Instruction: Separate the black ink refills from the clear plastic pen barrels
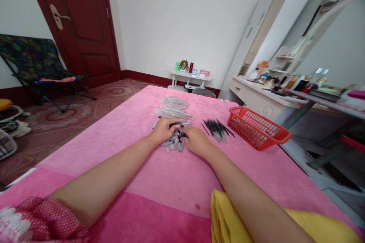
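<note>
Both my hands reach to a small pile of translucent pen caps (171,145), some with dark parts, on a pink cloth. My left hand (164,130) lies over the pile's left side, fingers curled in; what its fingertips hold, if anything, I cannot make out. At the pile's right edge my right hand (196,140) has its fingers bent in among the pieces, its fingertips largely hidden. Just beyond the hands lie stacked translucent pen barrels (173,106). Right of my right hand is a heap of thin black pen refills (218,129).
A red plastic basket (258,129) stands at the table's right edge. A folded yellow cloth (228,220) lies under my right forearm. The pink cloth (114,129) covers the table. Beyond are a folding chair (37,64), a low white shelf (189,76) and a dressing table (262,93).
</note>
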`<state>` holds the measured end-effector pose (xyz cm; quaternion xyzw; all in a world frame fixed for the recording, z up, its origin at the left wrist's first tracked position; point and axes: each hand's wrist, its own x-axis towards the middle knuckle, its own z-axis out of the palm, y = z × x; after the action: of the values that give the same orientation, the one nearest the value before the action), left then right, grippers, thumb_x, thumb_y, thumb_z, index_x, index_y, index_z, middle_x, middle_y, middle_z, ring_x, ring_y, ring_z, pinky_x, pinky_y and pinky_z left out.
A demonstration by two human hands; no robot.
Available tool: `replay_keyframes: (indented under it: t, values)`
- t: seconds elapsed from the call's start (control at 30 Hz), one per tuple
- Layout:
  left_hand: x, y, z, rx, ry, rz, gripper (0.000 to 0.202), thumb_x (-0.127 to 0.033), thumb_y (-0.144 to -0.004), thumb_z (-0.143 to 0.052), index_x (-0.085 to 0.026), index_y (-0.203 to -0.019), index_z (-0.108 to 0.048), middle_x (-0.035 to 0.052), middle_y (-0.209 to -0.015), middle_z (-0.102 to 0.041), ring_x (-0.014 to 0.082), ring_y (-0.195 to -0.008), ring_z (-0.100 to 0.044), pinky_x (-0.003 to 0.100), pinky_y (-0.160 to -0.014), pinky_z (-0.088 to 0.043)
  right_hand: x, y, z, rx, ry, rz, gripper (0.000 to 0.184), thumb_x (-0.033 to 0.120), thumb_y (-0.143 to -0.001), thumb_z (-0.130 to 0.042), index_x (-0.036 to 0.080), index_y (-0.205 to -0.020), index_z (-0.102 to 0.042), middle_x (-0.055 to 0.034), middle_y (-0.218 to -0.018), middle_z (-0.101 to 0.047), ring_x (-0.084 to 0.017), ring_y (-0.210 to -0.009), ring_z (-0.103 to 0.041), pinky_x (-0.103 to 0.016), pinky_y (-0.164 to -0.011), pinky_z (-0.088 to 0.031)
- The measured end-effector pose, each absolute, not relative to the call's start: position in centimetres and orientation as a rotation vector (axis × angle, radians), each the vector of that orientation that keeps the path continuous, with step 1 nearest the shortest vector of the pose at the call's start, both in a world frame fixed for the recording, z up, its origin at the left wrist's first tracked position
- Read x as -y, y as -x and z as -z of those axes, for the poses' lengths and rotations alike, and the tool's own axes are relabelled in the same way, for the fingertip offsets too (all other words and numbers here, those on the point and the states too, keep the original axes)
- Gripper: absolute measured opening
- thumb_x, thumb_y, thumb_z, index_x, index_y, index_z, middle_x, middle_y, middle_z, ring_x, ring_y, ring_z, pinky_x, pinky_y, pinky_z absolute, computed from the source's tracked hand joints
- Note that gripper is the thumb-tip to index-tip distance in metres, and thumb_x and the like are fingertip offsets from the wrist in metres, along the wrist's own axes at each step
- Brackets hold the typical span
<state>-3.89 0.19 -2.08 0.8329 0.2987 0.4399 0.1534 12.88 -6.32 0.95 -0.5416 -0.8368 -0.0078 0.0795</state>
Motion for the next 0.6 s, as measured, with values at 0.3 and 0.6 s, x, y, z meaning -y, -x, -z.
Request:
replay_keyframes:
  t: [0.3, 0.6]
  values:
    - [-0.27, 3.88, 2.28, -0.846, -2.384, -1.249, 0.025, -0.016, -0.079, -0.058, -0.018, -0.102, -0.069, 0.0062, -0.094, -0.071, 0.0184, -0.087, -0.063, 0.030, -0.079, -0.048, 6.52, -12.71, -1.09, 2.503, 1.643, 0.030, 0.026, 0.017, -0.083, -0.045, 0.018, -0.105, -0.060, -0.0101, -0.104, -0.062, -0.020, -0.093, -0.058, -0.028, -0.077, -0.039]
    - [-0.25, 3.90, 2.10, -0.852, -2.393, -1.242, 0.024, -0.015, -0.078, -0.058, -0.017, -0.100, -0.069, 0.0068, -0.092, -0.071, 0.0187, -0.085, -0.063, 0.031, -0.078, -0.048, 6.53, -12.69, -1.02, 2.503, 1.642, 0.062, 0.027, 0.018, -0.083, -0.045, 0.018, -0.105, -0.060, -0.0096, -0.102, -0.063, -0.021, -0.090, -0.059, -0.028, -0.075, -0.039]
